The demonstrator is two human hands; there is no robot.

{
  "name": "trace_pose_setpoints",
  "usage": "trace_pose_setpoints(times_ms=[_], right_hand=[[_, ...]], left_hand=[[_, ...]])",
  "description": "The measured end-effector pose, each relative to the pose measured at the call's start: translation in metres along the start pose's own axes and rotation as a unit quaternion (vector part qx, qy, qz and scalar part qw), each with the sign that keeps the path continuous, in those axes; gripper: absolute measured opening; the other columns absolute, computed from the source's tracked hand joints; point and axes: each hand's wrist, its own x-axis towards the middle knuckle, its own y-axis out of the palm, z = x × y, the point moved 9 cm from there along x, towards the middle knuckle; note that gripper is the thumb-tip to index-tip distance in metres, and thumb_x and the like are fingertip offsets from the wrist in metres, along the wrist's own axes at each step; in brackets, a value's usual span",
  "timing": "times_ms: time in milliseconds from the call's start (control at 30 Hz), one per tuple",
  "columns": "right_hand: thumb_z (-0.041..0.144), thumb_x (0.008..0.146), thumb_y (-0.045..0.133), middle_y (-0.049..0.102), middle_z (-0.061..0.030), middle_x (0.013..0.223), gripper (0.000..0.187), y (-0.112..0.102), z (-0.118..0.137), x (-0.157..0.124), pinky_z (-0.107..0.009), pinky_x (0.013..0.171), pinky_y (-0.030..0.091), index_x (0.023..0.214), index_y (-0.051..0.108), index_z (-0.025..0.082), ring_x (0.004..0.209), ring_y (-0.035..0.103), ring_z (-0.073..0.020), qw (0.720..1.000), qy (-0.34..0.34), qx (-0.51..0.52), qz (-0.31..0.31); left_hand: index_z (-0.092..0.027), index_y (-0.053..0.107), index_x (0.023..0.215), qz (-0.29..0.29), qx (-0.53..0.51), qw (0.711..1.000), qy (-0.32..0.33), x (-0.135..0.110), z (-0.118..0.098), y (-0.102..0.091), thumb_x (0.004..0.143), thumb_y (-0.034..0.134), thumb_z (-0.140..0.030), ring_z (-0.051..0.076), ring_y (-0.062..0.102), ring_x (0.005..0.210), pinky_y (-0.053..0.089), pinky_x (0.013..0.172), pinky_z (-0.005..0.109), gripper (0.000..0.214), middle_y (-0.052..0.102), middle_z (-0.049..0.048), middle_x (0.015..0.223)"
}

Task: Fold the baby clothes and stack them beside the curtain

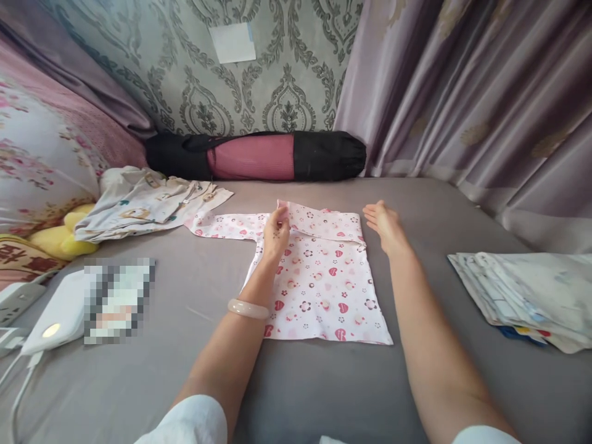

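Note:
A small white long-sleeved shirt [324,277] with pink hearts and flowers lies flat on the grey bed sheet. One sleeve [226,226] stretches out to the left, while the right one is folded across the top of the body. My left hand [276,235], with a pale bangle on its wrist, is closed on the cloth near the upper left of the shirt, where an edge stands up a little. Just off the shirt's upper right side, my right hand [385,226] is open with fingers stretched out, holding nothing.
Printed clothes [139,203] lie loosely piled at the left, by a yellow plush thing [65,234]. A folded stack of clothes [531,296] is at the right. A black and pink rolled bag [252,156] lies along the wall. A white device with cables [65,311] sits at the left.

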Motion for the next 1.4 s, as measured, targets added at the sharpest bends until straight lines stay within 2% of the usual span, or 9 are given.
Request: trace_pose_setpoints(times_ms=[100,233,333,467,733,933,1100,1267,1400], right_hand=[[0.042,0.1,0.03,0.062,-0.0162,0.132,0.047,0.022,0.001,-0.006,-0.04,0.109,0.038,0.118,0.063,0.015,0.127,0.054,-0.0244,0.978,-0.064,-0.194,0.038],[0.035,0.1,0.023,0.05,-0.0111,0.147,0.048,0.062,0.0,-0.027,-0.044,0.117,0.026,0.133,0.056,0.019,0.139,0.04,-0.0239,0.897,-0.156,-0.393,0.126],[0.034,0.1,0.022,0.027,-0.0103,0.16,0.052,0.083,-0.008,-0.044,-0.052,0.12,0.009,0.144,0.045,0.017,0.149,0.017,-0.0252,0.835,-0.197,-0.485,0.167],[0.039,0.1,0.022,0.015,-0.0101,0.164,0.058,0.097,-0.024,-0.056,-0.051,0.121,0.006,0.152,0.034,0.016,0.151,0.006,-0.0262,0.793,-0.2,-0.537,0.206],[0.046,0.101,0.017,0.016,-0.0128,0.163,0.063,0.085,-0.035,-0.047,-0.049,0.121,0.005,0.154,0.028,0.015,0.15,0.009,-0.0261,0.786,-0.167,-0.573,0.162],[0.045,0.099,0.017,0.017,-0.0179,0.162,0.069,0.064,-0.037,-0.034,-0.05,0.12,0.01,0.152,0.027,0.003,0.149,0.013,-0.0292,0.804,-0.131,-0.574,0.087],[0.043,0.098,0.02,0.026,-0.0221,0.158,0.068,0.047,-0.041,-0.027,-0.048,0.118,0.017,0.151,0.027,0.001,0.146,0.023,-0.0303,0.82,-0.1,-0.562,0.037],[0.041,0.098,0.021,0.026,-0.0223,0.158,0.068,0.048,-0.037,-0.027,-0.049,0.118,0.015,0.151,0.026,-0.001,0.147,0.021,-0.0313,0.812,-0.079,-0.577,0.042],[0.037,0.098,0.022,0.018,-0.0206,0.161,0.067,0.064,-0.023,-0.027,-0.05,0.12,0.008,0.152,0.025,-0.002,0.149,0.014,-0.0309,0.791,-0.111,-0.598,0.063]], left_hand=[[-0.017,0.064,0.119,-0.032,0.082,0.994,-0.061,-0.003,0.003,-0.01,0.084,0.049,-0.02,0.015,0.064,0.079,0.053,0.079,0.029,0.038,0.07,0.0059,0.098],[-0.015,0.066,0.115,-0.029,0.131,0.988,-0.083,-0.006,0.0,-0.014,0.083,0.049,-0.019,0.017,0.066,0.084,0.051,0.084,0.03,0.036,0.071,0.0067,0.098],[-0.014,0.067,0.114,-0.023,0.169,0.982,-0.081,-0.007,-0.002,-0.017,0.083,0.049,-0.018,0.02,0.066,0.094,0.05,0.09,0.031,0.036,0.072,0.0084,0.104],[-0.013,0.068,0.113,-0.018,0.228,0.97,-0.078,-0.006,-0.001,-0.019,0.084,0.047,-0.016,0.022,0.064,0.102,0.046,0.094,0.031,0.036,0.072,0.0102,0.108],[-0.022,0.07,0.111,-0.006,0.346,0.935,-0.073,-0.006,-0.002,-0.021,0.086,0.045,-0.016,0.026,0.059,0.106,0.042,0.094,0.036,0.035,0.072,0.0072,0.109],[-0.024,0.071,0.106,0.017,0.382,0.921,-0.072,-0.009,-0.01,-0.018,0.09,0.042,-0.016,0.029,0.054,0.108,0.04,0.093,0.041,0.033,0.07,0.0084,0.113],[-0.024,0.07,0.105,0.022,0.385,0.919,-0.081,-0.01,-0.012,-0.019,0.09,0.042,-0.016,0.03,0.051,0.11,0.037,0.094,0.044,0.032,0.069,0.0088,0.116],[-0.02,0.068,0.111,0.006,0.41,0.908,-0.082,-0.012,-0.014,-0.021,0.091,0.044,-0.019,0.032,0.045,0.121,0.036,0.097,0.045,0.031,0.056,0.013,0.134],[-0.021,0.066,0.113,0.009,0.413,0.909,-0.054,-0.013,-0.018,-0.016,0.091,0.044,-0.019,0.032,0.042,0.123,0.035,0.098,0.046,0.031,0.054,0.0119,0.136]])
